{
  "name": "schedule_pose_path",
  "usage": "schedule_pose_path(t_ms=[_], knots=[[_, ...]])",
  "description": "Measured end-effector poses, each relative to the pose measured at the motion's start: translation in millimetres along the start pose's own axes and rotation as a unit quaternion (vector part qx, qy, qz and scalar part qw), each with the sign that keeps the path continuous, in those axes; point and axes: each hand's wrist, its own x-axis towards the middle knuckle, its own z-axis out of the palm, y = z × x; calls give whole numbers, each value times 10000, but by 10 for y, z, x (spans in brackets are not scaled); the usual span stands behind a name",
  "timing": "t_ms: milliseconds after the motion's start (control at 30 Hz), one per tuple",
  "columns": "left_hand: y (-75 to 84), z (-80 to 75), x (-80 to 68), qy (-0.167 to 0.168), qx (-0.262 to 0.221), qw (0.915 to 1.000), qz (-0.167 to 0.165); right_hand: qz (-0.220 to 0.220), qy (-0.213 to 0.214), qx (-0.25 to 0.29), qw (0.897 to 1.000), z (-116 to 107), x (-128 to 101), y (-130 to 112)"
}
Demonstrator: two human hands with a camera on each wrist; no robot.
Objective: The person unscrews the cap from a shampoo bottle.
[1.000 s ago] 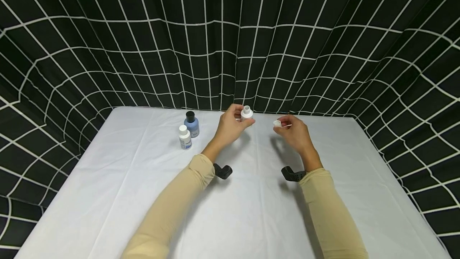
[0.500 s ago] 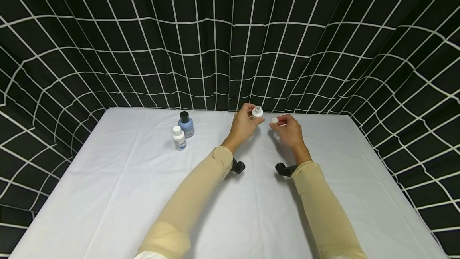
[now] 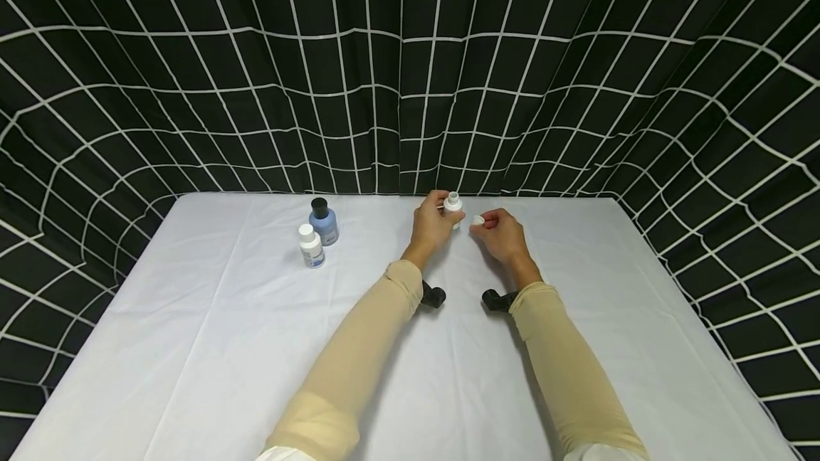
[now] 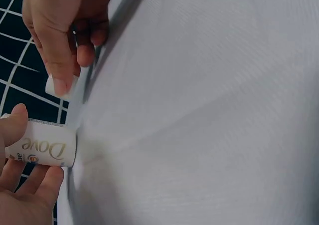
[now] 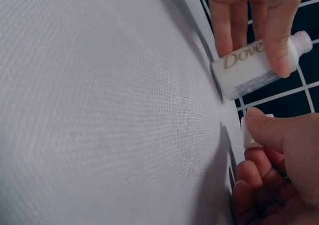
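Near the far edge of the table, my left hand [image 3: 433, 222] grips a small white Dove bottle [image 5: 239, 71] round its body. The bottle stands uncapped, its threaded neck [image 5: 302, 42] bare. To its right, my right hand [image 3: 504, 233] pinches a white screw cap [image 3: 477, 220] between thumb and fingers. Cap and bottle are a short gap apart, the cap slightly lower in the head view. In the left wrist view the bottle's base is close over the white cloth, and the thumb covers part of the cap [image 4: 52, 87].
A white-capped small bottle [image 3: 311, 246] and a blue bottle with a black cap [image 3: 323, 222] stand upright at the left. White cloth covers the table [image 3: 243, 347]. A black curtain with white grid lines [image 3: 359, 77] surrounds the back and sides.
The hands have come closer together, bringing the cap near the bottle. The bottle has been lowered toward the table. The whole head view has shifted slightly, and the standing bottles appear farther left.
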Motion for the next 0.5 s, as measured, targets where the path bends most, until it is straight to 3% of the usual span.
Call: schedule_pose_path(t_ms=[200,500], knots=[[-17,39,-14,-131,163,9997,-85,47,-221,-178,9996,21,-20,1],[65,62,-25,-259,816,9963,-105,23,-370,-214,9991,26,6,4]])
